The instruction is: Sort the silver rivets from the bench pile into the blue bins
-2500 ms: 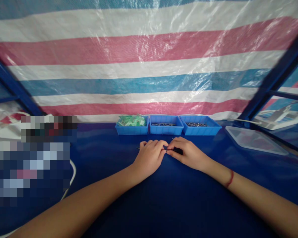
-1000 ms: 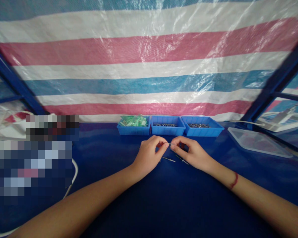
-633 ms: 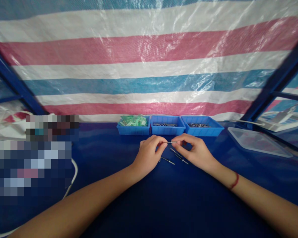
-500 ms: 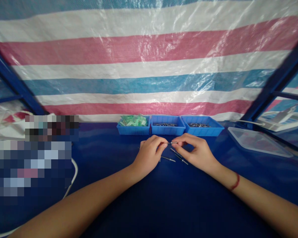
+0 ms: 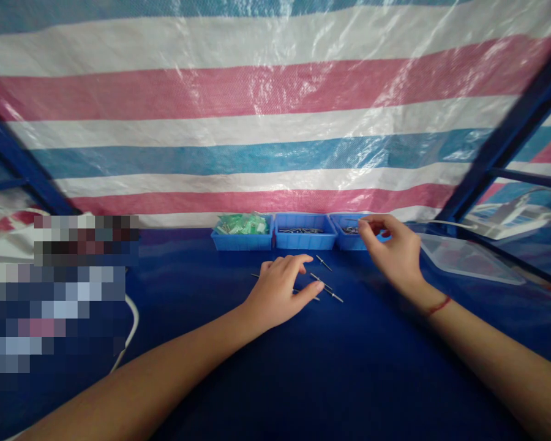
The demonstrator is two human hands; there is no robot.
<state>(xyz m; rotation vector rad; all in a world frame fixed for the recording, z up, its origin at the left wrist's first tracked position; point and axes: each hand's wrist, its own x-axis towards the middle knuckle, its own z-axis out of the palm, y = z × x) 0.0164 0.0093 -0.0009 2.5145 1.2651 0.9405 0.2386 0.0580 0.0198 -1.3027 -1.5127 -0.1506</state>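
My left hand [image 5: 282, 285] rests low over the blue table with thumb and index finger apart, holding nothing. Close to its fingertips lie several thin metal rods with a small collar partway along, one rod [image 5: 324, 263] lying apart beyond the index finger. Others are partly hidden by the hand. Over the right blue bin [image 5: 349, 242], which holds small metal pieces [image 5: 350, 230], is my right hand [image 5: 392, 248]. Its thumb and index finger pinch a thin metal rod [image 5: 351, 220] that points left.
A middle blue bin [image 5: 305, 241] holds thin dark rods. Green plastic packets [image 5: 242, 224] fill the left bin [image 5: 243, 243]. A translucent lid [image 5: 471, 260] lies at right, near a white power strip [image 5: 505, 223]. A white cable [image 5: 134, 318] runs at left. Striped sheeting [image 5: 275, 92] hangs behind.
Both hands were together at a rod over the table. The left fingers have opened, and a collared rod now lies beyond them. My right hand has moved right and away to the right bin.
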